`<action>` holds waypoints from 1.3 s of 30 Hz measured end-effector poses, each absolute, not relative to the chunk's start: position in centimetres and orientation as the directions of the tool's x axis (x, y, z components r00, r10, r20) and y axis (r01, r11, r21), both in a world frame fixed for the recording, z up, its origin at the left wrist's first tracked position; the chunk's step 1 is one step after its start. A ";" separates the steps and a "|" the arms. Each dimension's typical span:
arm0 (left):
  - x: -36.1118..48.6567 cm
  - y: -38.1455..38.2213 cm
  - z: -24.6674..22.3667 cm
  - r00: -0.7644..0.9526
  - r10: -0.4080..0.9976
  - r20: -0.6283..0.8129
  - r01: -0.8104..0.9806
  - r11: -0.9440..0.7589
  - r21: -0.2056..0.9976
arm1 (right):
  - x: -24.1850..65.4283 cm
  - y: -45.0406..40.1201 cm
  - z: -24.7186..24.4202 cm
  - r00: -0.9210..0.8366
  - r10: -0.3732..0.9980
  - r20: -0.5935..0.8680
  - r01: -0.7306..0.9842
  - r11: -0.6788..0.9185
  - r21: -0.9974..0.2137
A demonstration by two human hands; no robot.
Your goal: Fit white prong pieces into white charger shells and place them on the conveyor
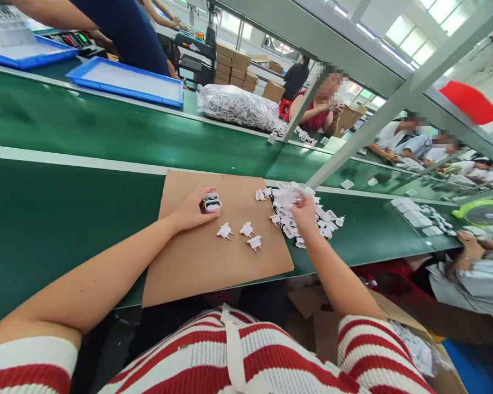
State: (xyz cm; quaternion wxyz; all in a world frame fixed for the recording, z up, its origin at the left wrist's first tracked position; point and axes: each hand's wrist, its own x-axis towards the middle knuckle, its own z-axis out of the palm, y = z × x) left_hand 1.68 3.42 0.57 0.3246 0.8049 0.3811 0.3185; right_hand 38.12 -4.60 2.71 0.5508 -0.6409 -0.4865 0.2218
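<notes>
White plugs (225, 231): 3 apart, heap (288, 231) remaining | left hand (192, 210) grips 2 open housings (212, 206) | right hand (305, 215) at heap, hold unclear

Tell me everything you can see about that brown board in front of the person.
The brown board looks like a plain sheet of cardboard, four-sided, lying flat and slightly skewed on the green worktop. Three white plug pieces lie loose near its middle, and a heap of similar pieces spills onto its right edge. The left hand, holding small white parts, is over its upper left; whether they touch is unclear.
</notes>
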 end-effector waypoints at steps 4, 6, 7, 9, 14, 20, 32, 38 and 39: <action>1.1 3.2 1.0 0.532 0.795 0.293 0.462 -0.562 0.686 | 29.1 -2.7 1.6 0.206 0.954 0.219 0.311 0.148 -0.939; 0.8 3.0 1.4 0.523 0.795 0.308 0.467 -0.569 0.677 | 26.7 -1.7 1.2 0.158 0.950 0.270 0.457 0.172 -0.873; 0.6 2.8 1.5 0.520 0.793 0.317 0.460 -0.572 0.679 | 26.1 -1.4 1.0 0.116 0.954 0.278 0.536 0.176 -0.826; 0.4 2.6 1.6 0.518 0.792 0.322 0.451 -0.573 0.684 | 25.7 -1.1 0.9 0.032 0.973 0.229 0.627 0.159 -0.762; 0.7 2.9 1.0 0.529 0.764 0.369 0.446 -0.620 0.645 | 27.2 -3.2 2.4 0.181 0.946 0.267 0.585 0.115 -0.803; 1.4 3.2 1.0 0.531 0.665 0.525 0.409 -0.744 0.528 | 25.6 -9.2 4.0 -0.058 0.940 0.336 0.748 0.264 -0.609; 1.8 2.3 1.2 0.568 0.620 0.542 0.510 -0.781 0.360 | 24.1 -11.3 2.8 -0.070 0.971 0.231 0.531 0.232 -0.815; 2.2 1.6 2.6 0.614 0.614 0.496 0.521 -0.787 0.329 | 25.7 -11.4 2.8 -0.034 0.994 -0.107 -0.167 -0.111 -0.980; 2.2 1.1 2.9 0.604 0.615 0.508 0.509 -0.787 0.348 | 25.8 -11.3 2.9 -0.047 0.991 -0.127 -0.213 -0.134 -0.968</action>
